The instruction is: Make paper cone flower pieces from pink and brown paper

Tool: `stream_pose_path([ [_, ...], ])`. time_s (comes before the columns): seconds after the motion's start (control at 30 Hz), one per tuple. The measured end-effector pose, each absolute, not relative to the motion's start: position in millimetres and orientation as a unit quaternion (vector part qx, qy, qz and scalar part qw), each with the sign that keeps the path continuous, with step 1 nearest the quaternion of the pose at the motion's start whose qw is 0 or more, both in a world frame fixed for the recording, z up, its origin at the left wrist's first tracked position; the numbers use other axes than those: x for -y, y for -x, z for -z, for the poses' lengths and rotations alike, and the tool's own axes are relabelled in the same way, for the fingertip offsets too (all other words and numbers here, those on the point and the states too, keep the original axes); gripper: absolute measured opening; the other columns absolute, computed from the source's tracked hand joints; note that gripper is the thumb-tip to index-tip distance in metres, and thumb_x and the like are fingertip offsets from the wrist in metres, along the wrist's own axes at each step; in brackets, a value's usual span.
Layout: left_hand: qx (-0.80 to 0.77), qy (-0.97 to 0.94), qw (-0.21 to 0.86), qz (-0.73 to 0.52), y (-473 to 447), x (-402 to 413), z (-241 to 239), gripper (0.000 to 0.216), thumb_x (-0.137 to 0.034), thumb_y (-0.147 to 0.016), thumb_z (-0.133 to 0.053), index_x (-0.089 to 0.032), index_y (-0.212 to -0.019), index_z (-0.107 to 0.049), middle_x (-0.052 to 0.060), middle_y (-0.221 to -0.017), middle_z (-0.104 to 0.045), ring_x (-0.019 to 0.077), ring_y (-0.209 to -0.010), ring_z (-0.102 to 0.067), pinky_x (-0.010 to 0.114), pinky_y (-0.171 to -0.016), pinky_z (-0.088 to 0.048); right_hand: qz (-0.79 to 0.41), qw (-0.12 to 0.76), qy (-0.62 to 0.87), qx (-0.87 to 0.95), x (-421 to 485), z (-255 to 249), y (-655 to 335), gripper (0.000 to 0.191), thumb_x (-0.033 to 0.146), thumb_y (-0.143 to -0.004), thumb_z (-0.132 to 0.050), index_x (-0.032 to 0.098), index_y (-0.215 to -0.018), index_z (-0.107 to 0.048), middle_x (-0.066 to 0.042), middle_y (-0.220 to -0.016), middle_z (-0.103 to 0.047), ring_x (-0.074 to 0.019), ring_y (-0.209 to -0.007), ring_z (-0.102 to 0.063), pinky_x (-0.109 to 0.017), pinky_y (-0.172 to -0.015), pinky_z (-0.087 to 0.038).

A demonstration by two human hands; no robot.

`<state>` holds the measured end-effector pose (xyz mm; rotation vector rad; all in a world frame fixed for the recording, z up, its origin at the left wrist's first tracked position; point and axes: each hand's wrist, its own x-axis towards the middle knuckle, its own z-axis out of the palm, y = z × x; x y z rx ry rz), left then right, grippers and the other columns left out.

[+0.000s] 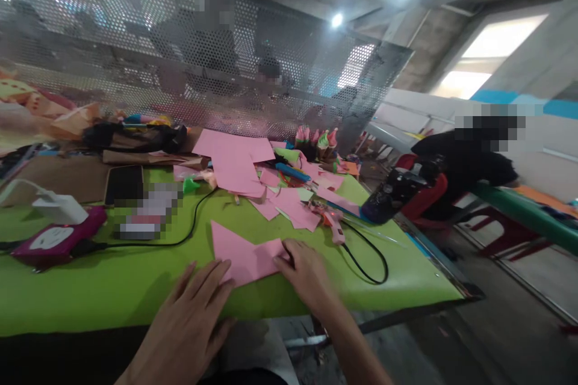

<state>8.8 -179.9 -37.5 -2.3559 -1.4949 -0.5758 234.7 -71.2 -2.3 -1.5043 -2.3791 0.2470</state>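
Note:
A sheet of pink paper (239, 258), folded over on its right side, lies on the green tabletop (135, 283) near the front edge. My left hand (194, 301) rests on the paper's lower left edge, its fingers stretched out and fairly flat. At the paper's right end, my right hand (304, 274) pinches the folded part between thumb and curled fingers. More pink paper (235, 162) and several cut pieces are heaped farther back. To the right of my right hand lies a pink glue gun (334, 225) with a black cord.
A purple power strip (58, 243) with a white charger (61, 207) sits at the left, beside a dark phone (124, 185). A dark bottle (383, 192) lies at the right edge. Behind stands a perforated metal screen (289, 66). A person in black (465, 156) sits at the right.

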Motion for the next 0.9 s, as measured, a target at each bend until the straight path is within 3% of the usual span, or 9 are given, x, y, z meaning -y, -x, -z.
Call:
stream_pose_path([
  [0.13, 0.493, 0.829, 0.162, 0.211, -31, 167, 35, 0.051, -0.032, -0.085, -0.056, -0.015, -0.133, -0.050, 0.009, -0.144, -0.052, 0.0268, -0.134, -0.043, 0.045, -0.109, -0.032, -0.078, 0.153, 0.528, 0.832, 71, 4, -236, 0.007, 0.019, -0.088, -0.060, 0.019, -0.082, -0.056, -0.003, -0.084, -0.066, -0.0204, -0.079, -0.058, -0.028, -0.066, -0.032],
  [0.37, 0.462, 0.854, 0.137, 0.194, -52, 159, 47, 0.072, -0.042, -0.085, -0.054, -0.015, -0.148, -0.031, 0.006, -0.152, -0.042, 0.0257, -0.135, -0.043, 0.044, -0.105, -0.036, -0.077, 0.178, 0.530, 0.826, 72, 12, -236, 0.004, 0.019, -0.087, -0.061, 0.019, -0.085, -0.057, -0.003, -0.082, -0.065, -0.0207, -0.077, -0.058, -0.028, -0.067, -0.036],
  [0.57, 0.468, 0.847, 0.161, 0.194, -52, 162, 51, 0.074, -0.045, -0.084, -0.055, -0.014, -0.148, -0.032, 0.005, -0.153, -0.038, 0.0255, -0.135, -0.043, 0.044, -0.103, -0.037, -0.132, 0.306, 0.531, 0.779, 66, 15, -257, 0.029, 0.014, -0.088, -0.052, 0.019, -0.116, -0.056, -0.006, -0.096, -0.065, -0.0203, -0.082, -0.061, -0.030, -0.073, -0.045],
  [0.7, 0.468, 0.841, 0.181, 0.203, -54, 161, 52, 0.074, -0.047, -0.084, -0.054, -0.014, -0.147, -0.034, 0.005, -0.152, -0.039, 0.0250, -0.134, -0.044, 0.043, -0.102, -0.037, -0.094, 0.381, 0.501, 0.771, 82, 9, -276, 0.026, 0.017, -0.094, -0.045, 0.020, -0.117, -0.058, -0.008, -0.109, -0.066, -0.0215, -0.098, -0.062, -0.033, -0.083, -0.047],
  [0.77, 0.471, 0.838, 0.184, 0.203, -54, 161, 53, 0.074, -0.048, -0.083, -0.054, -0.014, -0.146, -0.035, 0.006, -0.152, -0.040, 0.0254, -0.134, -0.044, 0.043, -0.102, -0.037, -0.078, 0.340, 0.455, 0.819, 99, 6, -276, 0.029, 0.018, -0.095, -0.045, 0.024, -0.120, -0.058, -0.007, -0.114, -0.068, -0.0212, -0.105, -0.060, -0.035, -0.089, -0.044],
  [0.9, 0.466, 0.840, 0.187, 0.205, -55, 160, 56, 0.071, -0.050, -0.084, -0.053, -0.014, -0.144, -0.039, 0.006, -0.150, -0.043, 0.0258, -0.134, -0.045, 0.044, -0.104, -0.035, -0.073, 0.194, 0.377, 0.903, 127, 8, -264, 0.051, 0.013, -0.091, -0.053, 0.031, -0.138, -0.045, 0.000, -0.137, -0.059, -0.0198, -0.125, -0.053, -0.039, -0.106, -0.033],
])
